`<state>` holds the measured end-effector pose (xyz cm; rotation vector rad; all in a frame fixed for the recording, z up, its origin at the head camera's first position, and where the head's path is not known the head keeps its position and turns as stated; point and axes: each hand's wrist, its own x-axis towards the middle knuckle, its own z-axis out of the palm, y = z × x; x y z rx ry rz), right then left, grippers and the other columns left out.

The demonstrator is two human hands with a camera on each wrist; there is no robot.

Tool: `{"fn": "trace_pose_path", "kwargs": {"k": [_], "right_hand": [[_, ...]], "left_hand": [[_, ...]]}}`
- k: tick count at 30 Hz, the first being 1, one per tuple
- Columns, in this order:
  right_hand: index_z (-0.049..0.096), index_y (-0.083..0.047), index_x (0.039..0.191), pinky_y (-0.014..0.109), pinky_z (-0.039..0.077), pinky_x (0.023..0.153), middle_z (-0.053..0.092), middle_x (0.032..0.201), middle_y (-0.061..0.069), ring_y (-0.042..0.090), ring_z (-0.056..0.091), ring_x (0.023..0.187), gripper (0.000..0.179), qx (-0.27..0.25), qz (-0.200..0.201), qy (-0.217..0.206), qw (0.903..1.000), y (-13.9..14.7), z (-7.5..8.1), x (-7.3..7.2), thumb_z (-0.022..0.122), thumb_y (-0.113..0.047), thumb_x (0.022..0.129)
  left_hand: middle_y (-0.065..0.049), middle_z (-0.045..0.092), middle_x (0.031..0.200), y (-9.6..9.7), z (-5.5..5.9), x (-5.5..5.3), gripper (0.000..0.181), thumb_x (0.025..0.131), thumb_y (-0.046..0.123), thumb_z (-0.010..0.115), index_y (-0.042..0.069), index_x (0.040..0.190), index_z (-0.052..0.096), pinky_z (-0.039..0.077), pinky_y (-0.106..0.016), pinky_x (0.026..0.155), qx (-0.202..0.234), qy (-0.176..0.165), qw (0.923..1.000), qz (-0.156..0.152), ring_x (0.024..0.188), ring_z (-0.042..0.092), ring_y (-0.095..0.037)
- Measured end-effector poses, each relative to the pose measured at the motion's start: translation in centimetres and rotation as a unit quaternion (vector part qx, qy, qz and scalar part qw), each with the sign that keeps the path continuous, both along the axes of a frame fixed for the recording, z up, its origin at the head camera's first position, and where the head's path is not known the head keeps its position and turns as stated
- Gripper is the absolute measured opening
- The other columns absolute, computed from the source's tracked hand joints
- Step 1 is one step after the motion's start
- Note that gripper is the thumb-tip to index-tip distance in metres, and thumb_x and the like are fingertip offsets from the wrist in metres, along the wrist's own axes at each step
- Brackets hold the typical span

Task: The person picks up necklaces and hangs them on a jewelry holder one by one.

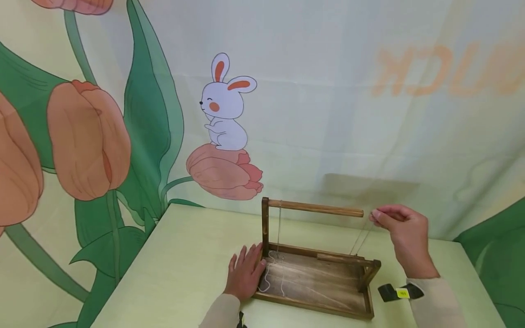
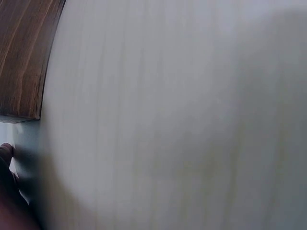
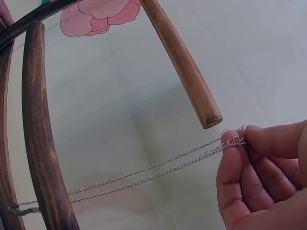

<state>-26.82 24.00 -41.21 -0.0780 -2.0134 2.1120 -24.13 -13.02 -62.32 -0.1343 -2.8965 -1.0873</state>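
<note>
A brown wooden jewelry stand (image 1: 311,306) has a shallow tray base, a long upper bar (image 1: 316,207) and a lower bar (image 1: 340,258). My left hand (image 1: 244,273) rests against the tray's left side, fingers extended. Between thumb and fingertips, my right hand (image 1: 406,232) pinches a thin silver chain necklace (image 3: 168,165), just beyond the upper bar's free end. Two strands of it stretch down past the lower bar, where the clasp (image 3: 26,210) shows. Another thin necklace (image 1: 279,228) hangs from the upper bar near its post.
Pale strands (image 1: 267,280) lie in the left part of the tray. The stand is on a light table (image 1: 184,246). Behind it hangs a curtain (image 1: 307,114) printed with tulips and a rabbit. The left wrist view mostly shows bare tabletop beside the wooden corner (image 2: 24,91).
</note>
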Motion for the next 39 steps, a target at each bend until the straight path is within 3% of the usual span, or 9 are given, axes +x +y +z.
{"fn": "trace_pose_path", "kwargs": {"k": [12, 29, 36, 39], "right_hand": [[0.07, 0.015, 0.109, 0.023, 0.064, 0.073, 0.08, 0.082, -0.004, 0.009, 0.078, 0.074, 0.026, 0.0, -0.009, -0.011, 0.9999, -0.3, 0.3, -0.6, 0.078, -0.002, 0.091], [0.077, 0.005, 0.1, 0.023, 0.064, 0.071, 0.079, 0.077, -0.005, 0.009, 0.078, 0.071, 0.013, 0.001, -0.025, -0.028, 0.9993, -1.2, 1.2, -1.3, 0.08, 0.001, 0.088], [0.08, -0.005, 0.093, 0.023, 0.063, 0.069, 0.079, 0.078, -0.004, 0.008, 0.077, 0.07, 0.008, 0.022, -0.028, -0.036, 0.9987, -1.3, 1.4, -1.4, 0.081, 0.001, 0.088], [0.08, -0.001, 0.097, 0.024, 0.063, 0.069, 0.079, 0.078, -0.006, 0.008, 0.076, 0.07, 0.008, 0.038, -0.028, -0.035, 0.9982, -1.4, 1.6, -1.4, 0.08, 0.0, 0.088]], "left_hand": [[-0.01, 0.036, 0.17, 0.1, -0.1, 0.5, 0.057, 0.111, 0.043, 0.041, 0.024, 0.164, 0.034, 0.008, -0.064, 0.128, 0.0, -0.014, 0.9999, -0.002, 0.162, 0.021, -0.04], [-0.009, 0.035, 0.171, 0.1, 0.0, -0.1, 0.056, 0.111, 0.043, 0.041, 0.027, 0.165, 0.032, 0.007, -0.064, 0.129, -0.006, -0.021, 0.9998, -0.002, 0.163, 0.019, -0.038], [-0.01, 0.034, 0.171, 0.1, 0.1, 0.1, 0.057, 0.111, 0.043, 0.041, 0.026, 0.165, 0.032, 0.006, -0.064, 0.129, -0.005, -0.025, 0.9997, -0.002, 0.163, 0.019, -0.038], [-0.01, 0.034, 0.171, 0.2, 0.1, 0.1, 0.057, 0.112, 0.042, 0.041, 0.026, 0.165, 0.032, 0.006, -0.064, 0.129, -0.004, -0.025, 0.9997, -0.002, 0.163, 0.018, -0.039]]}}
